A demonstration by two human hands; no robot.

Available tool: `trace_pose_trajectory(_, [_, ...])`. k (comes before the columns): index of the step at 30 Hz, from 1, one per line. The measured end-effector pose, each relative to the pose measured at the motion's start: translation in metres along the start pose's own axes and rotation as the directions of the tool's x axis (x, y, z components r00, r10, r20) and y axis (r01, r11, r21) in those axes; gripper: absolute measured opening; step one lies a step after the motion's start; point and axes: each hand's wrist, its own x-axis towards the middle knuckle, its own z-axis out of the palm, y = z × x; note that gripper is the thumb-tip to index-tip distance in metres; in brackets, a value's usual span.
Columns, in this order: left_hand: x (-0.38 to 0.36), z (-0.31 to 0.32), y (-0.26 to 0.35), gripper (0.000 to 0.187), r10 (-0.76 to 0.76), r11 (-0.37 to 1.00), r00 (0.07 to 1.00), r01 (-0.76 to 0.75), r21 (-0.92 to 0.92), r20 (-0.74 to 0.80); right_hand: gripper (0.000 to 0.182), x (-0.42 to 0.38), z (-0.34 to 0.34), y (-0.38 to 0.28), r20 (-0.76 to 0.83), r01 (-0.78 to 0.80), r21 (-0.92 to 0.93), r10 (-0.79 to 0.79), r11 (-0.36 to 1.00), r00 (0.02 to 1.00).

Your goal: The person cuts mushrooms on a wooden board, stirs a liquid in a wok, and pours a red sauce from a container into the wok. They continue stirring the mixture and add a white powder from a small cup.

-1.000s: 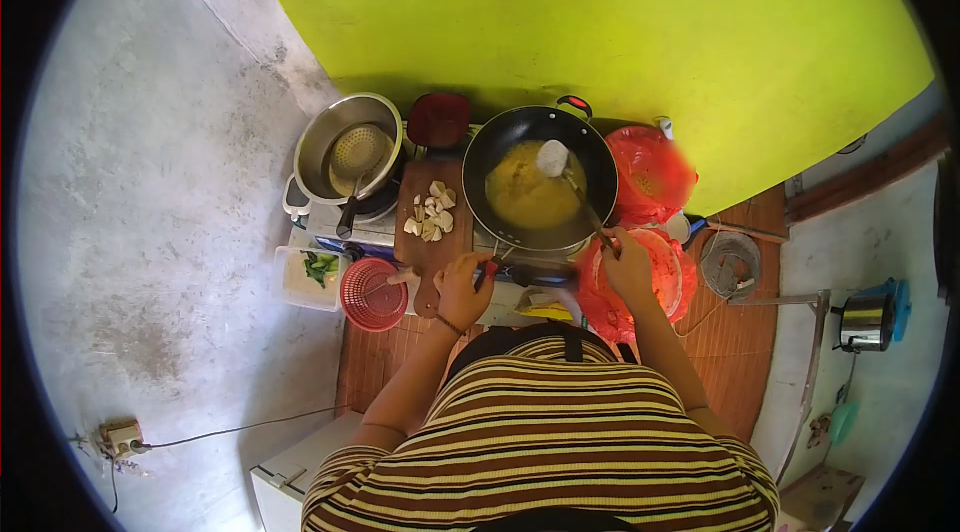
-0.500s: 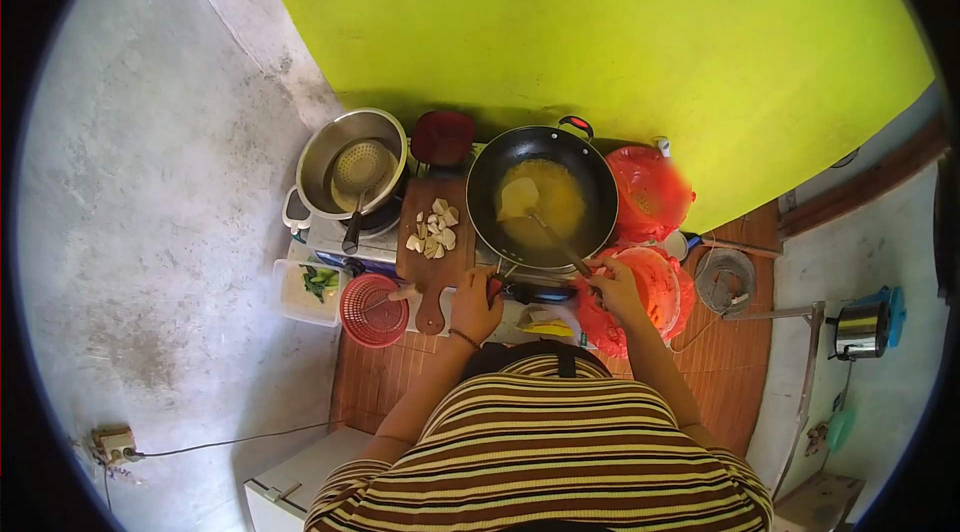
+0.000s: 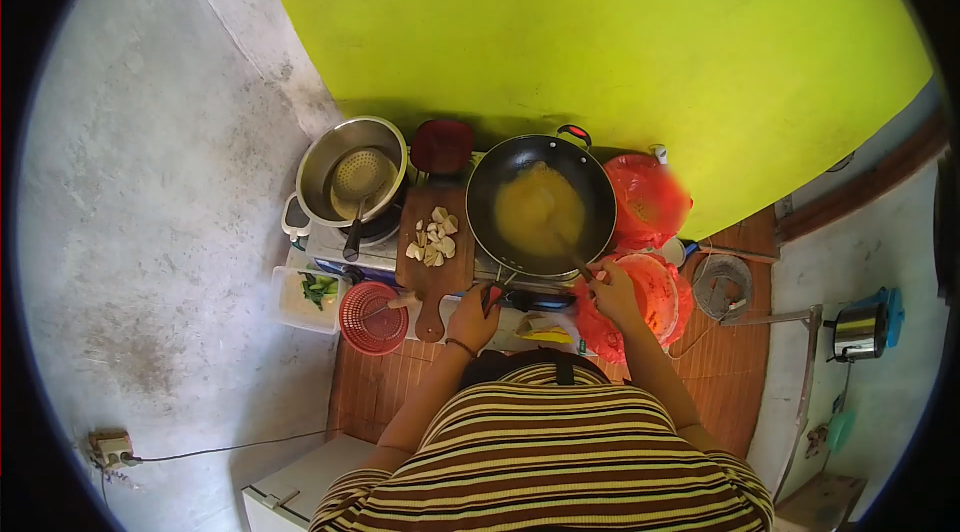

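Note:
A black wok (image 3: 487, 194) sits on the stove with yellowish liquid (image 3: 528, 194) in its base. My left hand (image 3: 472, 320) is closed around the wok's near red-and-black handle (image 3: 492, 298). Held in my right hand (image 3: 613, 294) is a spatula (image 3: 573, 258), its handle slanting over the near right rim. The spatula's blade dips into the liquid and shows only faintly. Left of the wok, a wooden cutting board (image 3: 428, 282) carries several pale chopped pieces (image 3: 434, 237).
At the left stands a metal pot (image 3: 312, 160) with a perforated ladle (image 3: 362, 176) in it. Nearer are a pink basket (image 3: 372, 332) and a plastic box (image 3: 290, 302) holding greens. Red plastic bags (image 3: 645, 194) crowd the wok's right side. A green wall (image 3: 600, 42) rises behind.
The spatula's blade, clearly visible before at the left of the wok, has moved right and sunk into the liquid. My left hand still grips the handle.

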Motion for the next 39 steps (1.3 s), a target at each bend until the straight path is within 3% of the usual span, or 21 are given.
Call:
trace_pose_trajectory(1, [0.0, 0.0, 0.0, 0.044, 0.004, 1.0, 1.0, -0.004, 0.012, -0.002, 0.027, 0.0, 0.002, 0.0, 0.088, -0.104, 0.167, 0.09, 0.98, 0.992])
trace_pose_trajectory(4, [-0.003, -0.017, 0.026, 0.041, -0.058, 0.997, 0.995, 0.062, -0.036, 0.084, 0.026, -0.008, -0.003, -0.012, 0.265, -0.283, 0.384, 0.189, 0.879, 0.946])
trace_pose_trajectory(7, [-0.003, -0.015, 0.021, 0.041, -0.121, 0.988, 0.986, 0.131, -0.077, 0.116, 0.026, -0.015, -0.003, -0.021, 0.238, -0.226, 0.357, 0.146, 0.906, 0.96])
trace_pose_trajectory(10, [0.001, -0.007, 0.005, 0.039, -0.146, 0.988, 0.975, 0.151, -0.019, 0.167, 0.026, -0.005, -0.002, -0.004, 0.048, 0.07, 0.098, -0.075, 0.993, 0.996])
trace_pose_trajectory(13, [-0.001, -0.015, 0.012, 0.032, -0.272, 0.871, 0.895, 0.385, -0.304, 0.354, 0.026, -0.005, -0.01, -0.015, -0.112, 0.268, -0.38, -0.332, 0.885, 0.937])
trace_pose_trajectory(16, [0.0, -0.008, 0.004, 0.027, -0.262, 0.79, 0.894, 0.415, -0.451, 0.363, 0.027, -0.003, -0.017, -0.03, -0.193, 0.208, -0.495, -0.34, 0.844, 0.92])
trace_pose_trajectory(22, [0.001, -0.016, 0.013, 0.028, -0.299, 0.859, 0.878, 0.418, -0.295, 0.372, 0.026, 0.012, -0.028, -0.044, -0.258, 0.141, -0.588, -0.349, 0.797, 0.901])
trace_pose_trajectory(34, [0.002, -0.007, -0.001, 0.031, -0.284, 0.855, 0.889, 0.405, -0.325, 0.359, 0.022, 0.048, -0.003, -0.018, -0.199, 0.28, -0.396, -0.38, 0.874, 0.903])
trace_pose_trajectory(39, [0.003, -0.006, -0.004, 0.032, -0.29, 0.856, 0.886, 0.409, -0.315, 0.362, 0.019, 0.049, 0.008, -0.006, -0.065, 0.176, -0.084, -0.182, 0.981, 0.981])
